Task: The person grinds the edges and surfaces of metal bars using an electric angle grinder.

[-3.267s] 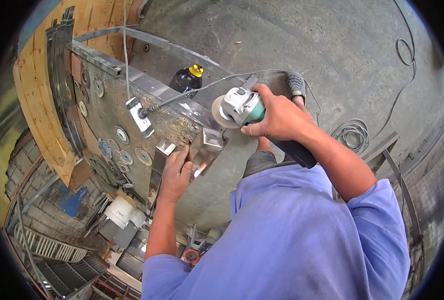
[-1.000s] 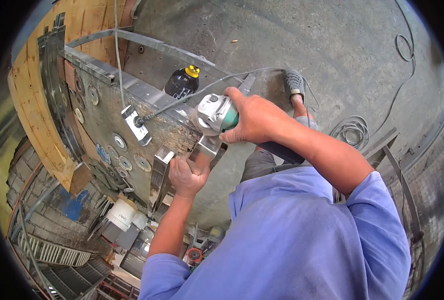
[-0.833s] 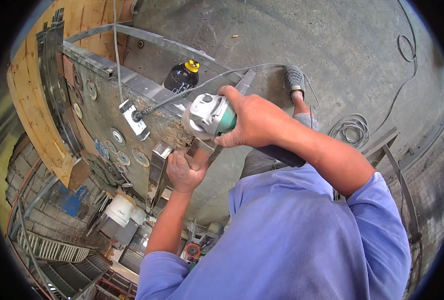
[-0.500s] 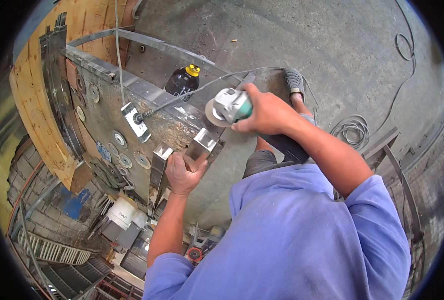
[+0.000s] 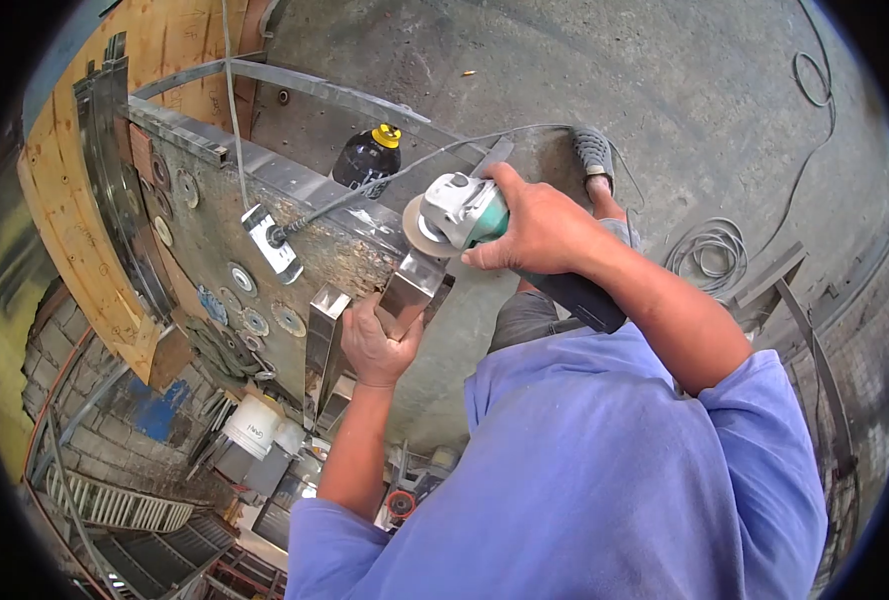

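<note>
My right hand (image 5: 550, 225) is wrapped round a teal and grey angle grinder (image 5: 457, 207), its round disc (image 5: 423, 232) right at the upper end of a shiny square metal tube (image 5: 414, 284). Fingers of my left hand (image 5: 378, 343) are closed around that tube, holding it tilted at the bench edge. Just left of my left hand stands a second square metal tube (image 5: 323, 325), its open end facing up. From the grinder a grey cord runs back to a black plug at a white socket block (image 5: 272, 245) on the workbench (image 5: 310, 235).
Several grinding discs (image 5: 243, 279) lie on the bench. A black bottle with a yellow cap (image 5: 369, 155) stands past its edge, near a metal frame bar (image 5: 335, 92). Coiled cable (image 5: 710, 250) lies on the concrete floor to the right. A white bucket (image 5: 252, 424) sits below.
The grinder's disc has come down from just above the tube to its upper end. My left hand and the tube have shifted slightly right.
</note>
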### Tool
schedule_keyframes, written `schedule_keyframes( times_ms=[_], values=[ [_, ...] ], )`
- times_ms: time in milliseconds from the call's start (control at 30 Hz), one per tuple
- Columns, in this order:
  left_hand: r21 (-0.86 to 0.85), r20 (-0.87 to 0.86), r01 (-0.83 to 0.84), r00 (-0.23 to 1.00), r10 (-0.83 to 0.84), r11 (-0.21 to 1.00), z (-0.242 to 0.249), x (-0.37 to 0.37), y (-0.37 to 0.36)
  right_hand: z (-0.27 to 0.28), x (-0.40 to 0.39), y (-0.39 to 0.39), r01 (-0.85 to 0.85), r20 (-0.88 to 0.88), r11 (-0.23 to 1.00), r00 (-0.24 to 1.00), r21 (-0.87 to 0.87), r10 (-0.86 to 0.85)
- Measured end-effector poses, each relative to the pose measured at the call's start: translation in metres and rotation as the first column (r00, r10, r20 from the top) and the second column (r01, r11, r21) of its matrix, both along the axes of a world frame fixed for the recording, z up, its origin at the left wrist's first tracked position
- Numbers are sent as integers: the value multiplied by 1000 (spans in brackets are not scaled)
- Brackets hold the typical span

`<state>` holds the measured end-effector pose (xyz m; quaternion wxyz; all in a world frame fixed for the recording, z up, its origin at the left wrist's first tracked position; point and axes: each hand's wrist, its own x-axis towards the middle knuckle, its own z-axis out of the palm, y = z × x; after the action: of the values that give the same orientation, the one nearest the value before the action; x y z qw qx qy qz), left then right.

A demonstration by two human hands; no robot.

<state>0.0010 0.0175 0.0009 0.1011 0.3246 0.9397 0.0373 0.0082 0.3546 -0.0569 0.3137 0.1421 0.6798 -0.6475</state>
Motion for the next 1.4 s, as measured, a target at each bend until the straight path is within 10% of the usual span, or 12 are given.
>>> schedule_keyframes(
  times_ms=[1400],
  values=[
    [9, -33, 44, 999, -43, 999, -5, -4, -5, 20, -24, -8, -105, -85, 994, 991, 15, 106]
  ],
)
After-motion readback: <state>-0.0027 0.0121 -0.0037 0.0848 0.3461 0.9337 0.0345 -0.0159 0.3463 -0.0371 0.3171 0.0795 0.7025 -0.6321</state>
